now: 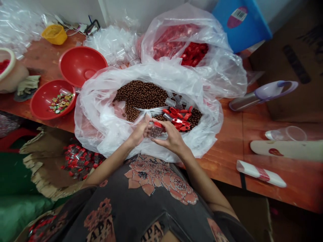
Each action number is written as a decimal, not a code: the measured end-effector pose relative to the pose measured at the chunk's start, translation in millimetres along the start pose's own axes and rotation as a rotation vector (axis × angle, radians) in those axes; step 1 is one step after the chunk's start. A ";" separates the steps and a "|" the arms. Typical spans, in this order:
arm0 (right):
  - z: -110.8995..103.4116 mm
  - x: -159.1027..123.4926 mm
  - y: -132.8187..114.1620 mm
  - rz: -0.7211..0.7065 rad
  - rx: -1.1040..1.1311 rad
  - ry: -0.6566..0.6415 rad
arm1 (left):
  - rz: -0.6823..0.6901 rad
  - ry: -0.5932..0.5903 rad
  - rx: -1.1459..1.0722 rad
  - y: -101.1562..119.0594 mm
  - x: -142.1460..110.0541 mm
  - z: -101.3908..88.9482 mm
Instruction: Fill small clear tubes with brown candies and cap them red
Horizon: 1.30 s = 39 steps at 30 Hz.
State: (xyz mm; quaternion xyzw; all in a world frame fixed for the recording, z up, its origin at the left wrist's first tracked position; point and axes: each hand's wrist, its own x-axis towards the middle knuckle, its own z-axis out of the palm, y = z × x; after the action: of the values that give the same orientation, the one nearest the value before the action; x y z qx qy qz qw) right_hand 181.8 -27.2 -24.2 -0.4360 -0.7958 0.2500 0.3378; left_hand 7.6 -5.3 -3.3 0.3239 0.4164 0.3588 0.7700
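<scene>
My left hand (137, 131) and my right hand (170, 137) hold a small clear plastic bottle (155, 131) with a red cap between their fingers, just above the rim of a white plastic bag (93, 124). Inside that bag lies a heap of small brown balls (140, 95). Several red caps (180, 117) and a few clear bottles (170, 102) rest on the heap, close to my right hand. The bottle's contents are hard to make out.
A wooden table holds a bag of red pieces (181, 47), two red bowls (82, 65), wrapped sweets, and a yellow tub (54, 34). Capped bottles lie on torn cardboard (80, 162) at lower left. A blue bin (241, 23) stands at the back right.
</scene>
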 end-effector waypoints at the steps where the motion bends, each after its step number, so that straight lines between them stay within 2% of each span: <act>1: 2.7 -0.1 -0.8 -0.007 0.005 0.002 | -0.016 -0.014 -0.032 -2.4 2.6 3.9; 3: 6.7 -0.2 -1.7 -0.020 0.004 0.017 | -0.015 -0.020 -0.055 -8.6 7.1 11.9; 6: 10.1 -0.2 -0.3 -0.062 -0.015 0.059 | 0.028 0.046 -0.052 -18.8 10.7 19.9; 10: 11.3 0.7 1.9 -0.115 -0.035 0.091 | 0.060 0.094 -0.036 -27.2 11.6 19.8; 15: 7.0 4.8 -2.0 -0.066 0.008 0.015 | 0.055 0.079 -0.062 -22.1 10.6 17.3; 18: 5.1 5.4 -1.6 0.081 0.158 0.038 | 0.036 0.061 -0.121 -9.2 9.1 16.7; 23: 5.5 5.8 6.4 0.471 0.641 0.249 | -0.012 0.018 -0.190 7.7 6.2 14.6; 25: 4.8 7.7 6.5 0.550 0.731 0.306 | -0.038 -0.010 -0.175 6.5 5.8 14.4; 28: 3.6 10.5 -0.2 0.569 0.774 0.387 | -0.070 -0.055 -0.151 -0.9 6.9 15.9; 30: 2.7 11.0 -6.6 0.560 0.775 0.325 | -0.119 -0.082 -0.150 -5.5 8.6 17.8; 33: -0.5 9.8 -11.1 0.525 0.707 0.155 | -0.220 -0.078 -0.224 -6.7 11.7 20.8; 37: -8.0 10.1 -1.8 0.309 0.452 0.037 | -0.307 -0.096 -0.359 2.6 15.6 22.4; 39: -10.2 11.4 6.4 0.264 0.454 -0.016 | -0.325 -0.125 -0.396 10.1 16.8 21.6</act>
State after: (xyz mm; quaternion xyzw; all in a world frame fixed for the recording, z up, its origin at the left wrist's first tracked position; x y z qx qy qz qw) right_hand 188.4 -13.1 -18.3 -0.4471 -0.6583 0.4674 0.3850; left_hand 30.2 9.6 7.5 0.1174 0.3365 0.2843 0.8900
